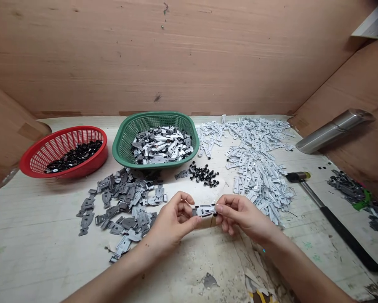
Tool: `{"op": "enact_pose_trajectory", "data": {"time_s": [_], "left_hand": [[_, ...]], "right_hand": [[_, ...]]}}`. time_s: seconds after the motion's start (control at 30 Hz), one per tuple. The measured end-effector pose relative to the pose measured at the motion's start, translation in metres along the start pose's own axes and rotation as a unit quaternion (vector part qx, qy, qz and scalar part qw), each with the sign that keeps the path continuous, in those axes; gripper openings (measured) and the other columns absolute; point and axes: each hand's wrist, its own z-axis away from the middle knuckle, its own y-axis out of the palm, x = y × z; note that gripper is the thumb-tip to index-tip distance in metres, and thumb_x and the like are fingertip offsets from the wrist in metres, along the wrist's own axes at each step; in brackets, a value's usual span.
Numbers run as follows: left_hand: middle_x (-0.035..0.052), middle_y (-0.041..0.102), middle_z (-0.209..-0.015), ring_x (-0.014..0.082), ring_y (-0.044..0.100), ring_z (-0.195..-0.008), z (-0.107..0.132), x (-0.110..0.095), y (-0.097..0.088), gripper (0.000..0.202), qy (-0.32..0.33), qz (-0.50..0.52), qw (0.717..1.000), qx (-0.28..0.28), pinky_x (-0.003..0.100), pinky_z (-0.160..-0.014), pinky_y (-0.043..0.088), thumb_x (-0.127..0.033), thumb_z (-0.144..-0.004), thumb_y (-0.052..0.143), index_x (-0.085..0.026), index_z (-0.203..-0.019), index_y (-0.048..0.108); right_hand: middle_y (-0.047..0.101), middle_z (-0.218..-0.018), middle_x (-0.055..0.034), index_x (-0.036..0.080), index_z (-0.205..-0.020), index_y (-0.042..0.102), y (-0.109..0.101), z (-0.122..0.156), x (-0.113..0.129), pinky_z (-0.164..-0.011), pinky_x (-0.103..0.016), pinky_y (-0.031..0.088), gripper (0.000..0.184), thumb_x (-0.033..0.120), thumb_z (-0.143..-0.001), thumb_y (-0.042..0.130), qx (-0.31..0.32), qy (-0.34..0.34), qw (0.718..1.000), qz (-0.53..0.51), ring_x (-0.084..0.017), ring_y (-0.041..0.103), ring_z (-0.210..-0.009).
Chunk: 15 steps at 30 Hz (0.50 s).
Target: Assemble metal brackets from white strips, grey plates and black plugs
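Between my two hands is a small white and grey toy race car (205, 210) with black wheels, held level above the table. My left hand (178, 216) pinches its grey end at the left. The fingers of my right hand (238, 212) are closed on the other end, partly covering it. Just beyond the car lies a heap of small black wheels (204, 174). To the left spreads a pile of grey car bases (129, 206), and to the right a large pile of white car bodies (255, 176).
A green basket (117, 147) of white and grey car parts stands at the back, beside a red basket (102, 158) holding black pieces. On the right lie a hammer (331, 219) with a black handle, a slanted metal tube (328, 132) and dark scraps (350, 189). Cardboard walls (176, 63) enclose the table.
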Motion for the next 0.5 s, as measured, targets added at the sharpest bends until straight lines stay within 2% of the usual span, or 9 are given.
{"op": "enact_pose_trajectory", "data": {"time_s": [0.1,0.27,0.4,0.5], "left_hand": [[-0.0041,0.048,-0.069,0.0105,0.048,-0.061,0.0002,-0.0019,0.0010,0.024,0.043,-0.083,0.995,-0.014,0.021,-0.056,0.038,-0.026,-0.076,0.061,-0.021,-0.098,0.053],[0.0002,0.059,-0.068,0.0140,0.054,-0.062,-0.0004,0.0012,-0.0003,0.020,0.128,-0.236,0.961,-0.067,0.023,-0.058,0.039,-0.030,-0.073,0.065,-0.020,-0.091,0.062],[0.0026,0.063,-0.067,0.0162,0.057,-0.062,0.0001,0.0058,-0.0018,0.026,0.163,-0.280,0.943,-0.080,0.024,-0.058,0.040,-0.036,-0.068,0.071,-0.019,-0.087,0.065],[0.0023,0.063,-0.064,0.0161,0.056,-0.060,-0.0004,0.0078,-0.0017,0.026,0.167,-0.276,0.943,-0.086,0.025,-0.058,0.040,-0.039,-0.066,0.073,-0.021,-0.083,0.067]], "right_hand": [[0.064,-0.063,-0.0008,0.014,-0.074,0.055,0.0017,0.0004,-0.0037,-0.039,-0.016,0.041,0.031,0.043,-0.073,0.068,-0.004,0.000,1.000,-0.018,-0.007,0.054,-0.044],[0.064,-0.063,-0.0015,0.014,-0.074,0.055,0.0026,0.0014,-0.0064,-0.040,-0.017,0.042,0.031,0.042,-0.074,0.068,0.002,-0.006,0.999,-0.036,-0.007,0.054,-0.044],[0.065,-0.066,-0.0024,0.013,-0.074,0.055,0.0007,0.0016,-0.0074,-0.041,-0.017,0.043,0.029,0.040,-0.076,0.067,0.016,-0.007,0.999,-0.049,-0.007,0.055,-0.045],[0.065,-0.066,-0.0025,0.013,-0.073,0.055,0.0000,0.0012,-0.0087,-0.042,-0.018,0.043,0.031,0.042,-0.075,0.067,0.027,-0.002,0.998,-0.052,-0.007,0.055,-0.045]]}}
